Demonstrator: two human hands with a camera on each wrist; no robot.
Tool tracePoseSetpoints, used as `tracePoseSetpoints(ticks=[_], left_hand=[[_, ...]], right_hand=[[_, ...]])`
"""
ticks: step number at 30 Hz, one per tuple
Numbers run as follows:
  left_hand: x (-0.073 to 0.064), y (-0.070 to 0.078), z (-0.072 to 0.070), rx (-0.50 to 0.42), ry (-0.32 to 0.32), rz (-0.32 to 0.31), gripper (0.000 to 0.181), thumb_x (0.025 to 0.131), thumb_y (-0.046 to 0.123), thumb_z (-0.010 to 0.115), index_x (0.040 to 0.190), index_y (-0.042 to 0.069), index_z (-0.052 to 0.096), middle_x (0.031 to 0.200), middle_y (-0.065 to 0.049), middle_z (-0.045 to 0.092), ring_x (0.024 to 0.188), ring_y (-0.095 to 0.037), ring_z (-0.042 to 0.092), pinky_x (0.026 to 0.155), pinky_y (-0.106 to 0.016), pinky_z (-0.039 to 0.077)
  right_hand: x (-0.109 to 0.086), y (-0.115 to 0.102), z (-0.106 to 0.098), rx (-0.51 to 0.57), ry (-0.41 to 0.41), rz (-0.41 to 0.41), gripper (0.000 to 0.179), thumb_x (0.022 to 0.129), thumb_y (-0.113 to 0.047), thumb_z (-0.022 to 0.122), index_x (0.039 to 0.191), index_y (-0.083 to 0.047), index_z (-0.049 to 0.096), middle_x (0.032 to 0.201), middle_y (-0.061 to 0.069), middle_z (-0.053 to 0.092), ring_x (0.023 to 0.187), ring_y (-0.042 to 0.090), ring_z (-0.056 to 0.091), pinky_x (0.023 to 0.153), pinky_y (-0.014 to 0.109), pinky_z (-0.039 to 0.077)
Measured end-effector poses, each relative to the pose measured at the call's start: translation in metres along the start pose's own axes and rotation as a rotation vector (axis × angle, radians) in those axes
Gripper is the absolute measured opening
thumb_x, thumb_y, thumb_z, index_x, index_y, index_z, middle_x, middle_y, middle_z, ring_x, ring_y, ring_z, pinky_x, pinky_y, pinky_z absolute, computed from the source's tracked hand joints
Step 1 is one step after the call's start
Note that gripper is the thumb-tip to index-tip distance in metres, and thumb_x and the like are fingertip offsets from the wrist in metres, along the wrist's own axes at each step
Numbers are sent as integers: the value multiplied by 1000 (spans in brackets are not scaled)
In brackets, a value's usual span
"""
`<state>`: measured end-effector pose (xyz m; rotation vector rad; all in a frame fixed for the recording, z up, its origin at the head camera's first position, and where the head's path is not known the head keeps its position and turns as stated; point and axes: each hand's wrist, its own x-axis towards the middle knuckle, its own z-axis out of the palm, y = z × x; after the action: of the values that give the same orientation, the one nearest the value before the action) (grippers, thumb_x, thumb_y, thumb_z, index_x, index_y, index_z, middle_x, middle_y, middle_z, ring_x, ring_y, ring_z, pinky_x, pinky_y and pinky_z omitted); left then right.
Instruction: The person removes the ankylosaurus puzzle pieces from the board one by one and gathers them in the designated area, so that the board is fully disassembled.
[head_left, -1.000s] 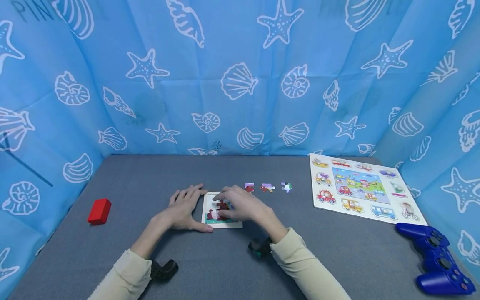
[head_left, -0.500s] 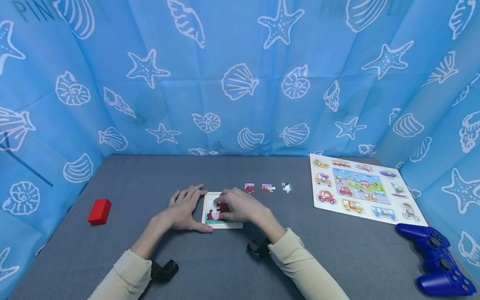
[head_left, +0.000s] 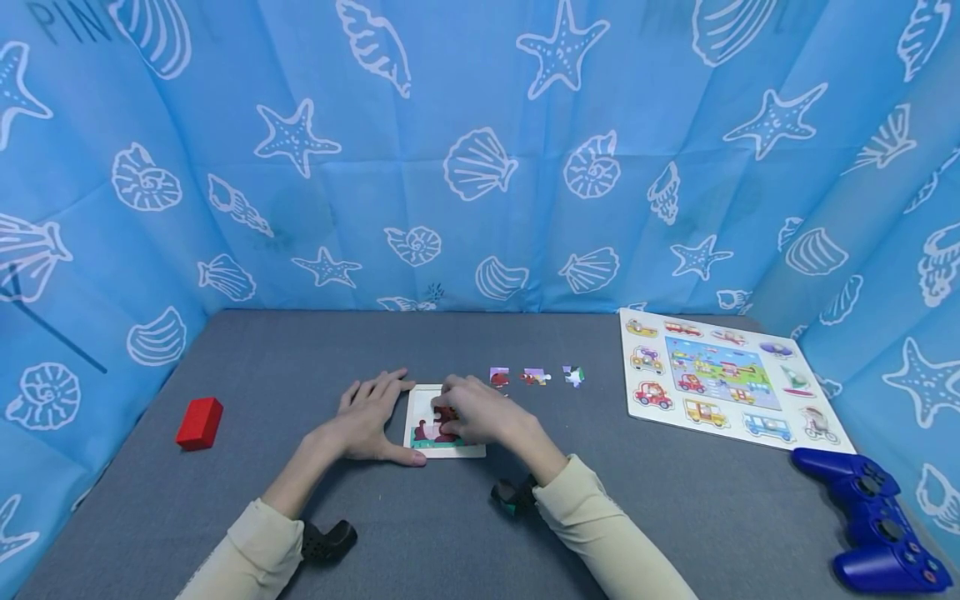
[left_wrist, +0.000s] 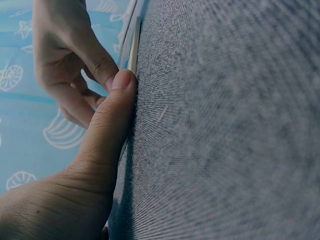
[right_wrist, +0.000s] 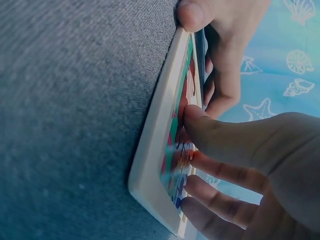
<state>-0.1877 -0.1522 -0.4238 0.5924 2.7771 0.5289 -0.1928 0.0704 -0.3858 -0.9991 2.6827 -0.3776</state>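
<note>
A small white-rimmed jigsaw tray [head_left: 455, 451] lies on the cloth, its lower part showing brown, pink and green pieces. My left hand [head_left: 367, 421] rests along the tray's left side, fingers extended; its thumb [left_wrist: 111, 117] touches the near left corner. Over the tray's right half is my right hand [head_left: 483, 412], thumb and fingers bent down onto a brown puzzle piece [head_left: 446, 414]. The right wrist view shows the right thumb [right_wrist: 200, 122] and fingertips meeting the picture surface. Much of the tray's right half is hidden under this hand.
Three loose puzzle pieces [head_left: 536, 376] lie in a row behind the tray. A vehicle peg-puzzle board [head_left: 637, 400] lies back right, with a blue game controller [head_left: 873, 521] in front. At left sits a red block [head_left: 198, 423]. A shell-print curtain [head_left: 480, 225] encloses the table.
My right hand's fingers have drawn in and moved slightly right over the tray, baring more of its left part. The left hand has kept its place.
</note>
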Motion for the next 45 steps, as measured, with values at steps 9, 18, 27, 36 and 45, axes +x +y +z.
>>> tracePoseSetpoints(ticks=[9,18,27,36,45], left_hand=[[1,-3,4,-22,9,12,119,68,77,78,159,15,32,171,-14,17,156,-47,16,121,-74,11],[2,-5,5,-31,14,14,119,68,76,79,159,15,32,171,-14,18,157,-47,16,122,-74,10],[1,-4,4,-27,16,15,117,70,74,80,159,15,32,171,-14,18,156,-47,16,121,-74,10],[1,-5,5,-46,17,21,123,66,82,76,159,15,32,171,-14,18,156,-48,15,121,-74,8],[3,-7,8,-35,31,22,121,65,80,78,159,18,33,172,-12,18,156,-47,16,121,-75,9]], right_hand=[[0,0,1,19,8,2,27,96,-18,73,123,-12,74,121,8,66,103,22,58,88,36,50],[0,-1,2,33,28,4,27,95,-17,74,121,-11,74,119,7,67,104,22,60,91,38,51],[0,-5,1,24,64,15,25,92,-14,77,117,-9,75,110,7,68,93,17,59,86,34,52],[0,-6,2,6,69,29,27,91,-15,78,117,-10,75,107,6,66,87,14,57,80,30,51],[-1,-7,3,-9,100,23,25,90,-14,80,114,-12,75,107,5,66,81,10,57,72,24,51]])
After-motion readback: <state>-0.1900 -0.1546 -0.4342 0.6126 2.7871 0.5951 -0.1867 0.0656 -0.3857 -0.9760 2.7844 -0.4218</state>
